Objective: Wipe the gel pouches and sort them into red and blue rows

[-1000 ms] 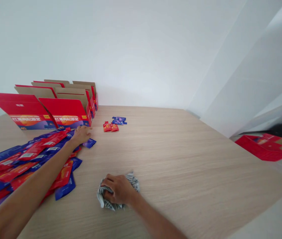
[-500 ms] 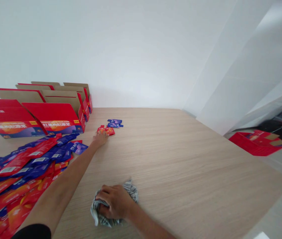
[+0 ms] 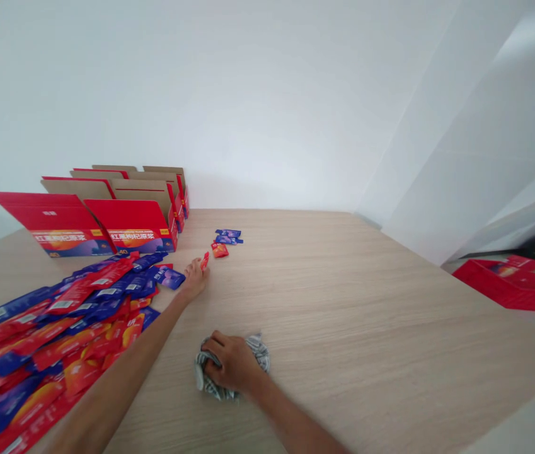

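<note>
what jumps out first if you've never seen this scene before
The heap of red and blue sachets on the left of the wooden table grabs the eye first, with a row of open red boxes behind it by the wall. Next come the hands: the left hand pinches a small red sachet past the heap's edge, while the right hand grips a crumpled striped cloth nearer the viewer.

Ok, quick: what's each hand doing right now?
Left hand: closed, pinching a small red sachet.
Right hand: closed, gripping a crumpled checked cloth on the table.
</note>
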`<action>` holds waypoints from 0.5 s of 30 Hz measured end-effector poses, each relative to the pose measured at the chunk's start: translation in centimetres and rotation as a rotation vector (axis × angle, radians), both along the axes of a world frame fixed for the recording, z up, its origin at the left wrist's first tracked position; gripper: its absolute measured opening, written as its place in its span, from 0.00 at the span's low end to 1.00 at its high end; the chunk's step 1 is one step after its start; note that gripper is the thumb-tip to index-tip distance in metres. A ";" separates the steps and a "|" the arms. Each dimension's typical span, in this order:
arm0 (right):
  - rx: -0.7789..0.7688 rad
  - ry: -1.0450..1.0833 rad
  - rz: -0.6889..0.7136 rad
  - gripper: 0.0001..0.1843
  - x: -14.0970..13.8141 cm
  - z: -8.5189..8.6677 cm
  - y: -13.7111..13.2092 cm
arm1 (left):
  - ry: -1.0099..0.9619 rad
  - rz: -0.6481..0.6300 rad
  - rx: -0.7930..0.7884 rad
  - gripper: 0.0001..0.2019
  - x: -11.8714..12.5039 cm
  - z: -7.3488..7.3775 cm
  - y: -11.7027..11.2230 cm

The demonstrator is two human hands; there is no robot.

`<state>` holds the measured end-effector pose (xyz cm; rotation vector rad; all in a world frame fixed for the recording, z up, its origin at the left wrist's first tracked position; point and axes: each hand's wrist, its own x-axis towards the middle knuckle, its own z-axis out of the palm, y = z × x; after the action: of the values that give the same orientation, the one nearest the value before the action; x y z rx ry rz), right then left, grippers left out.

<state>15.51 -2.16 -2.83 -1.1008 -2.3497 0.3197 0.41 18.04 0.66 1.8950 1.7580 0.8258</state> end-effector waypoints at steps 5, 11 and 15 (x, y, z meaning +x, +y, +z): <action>0.081 0.159 -0.153 0.16 0.8 -0.3 0.4 | -0.675 -0.104 -0.108 0.27 1.2 -0.5 -8.3; 0.155 0.254 -0.194 0.16 1.5 -0.1 0.1 | -1.344 -0.129 -0.490 0.17 2.6 -3.2 -17.7; 0.131 0.227 -0.165 0.15 1.8 0.5 -0.1 | -1.326 -0.095 -0.458 0.13 3.2 -3.9 -20.4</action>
<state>17.35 -2.30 -2.34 -1.1235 -2.0370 0.2151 3.60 -2.32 -3.29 0.7159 0.8587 1.1124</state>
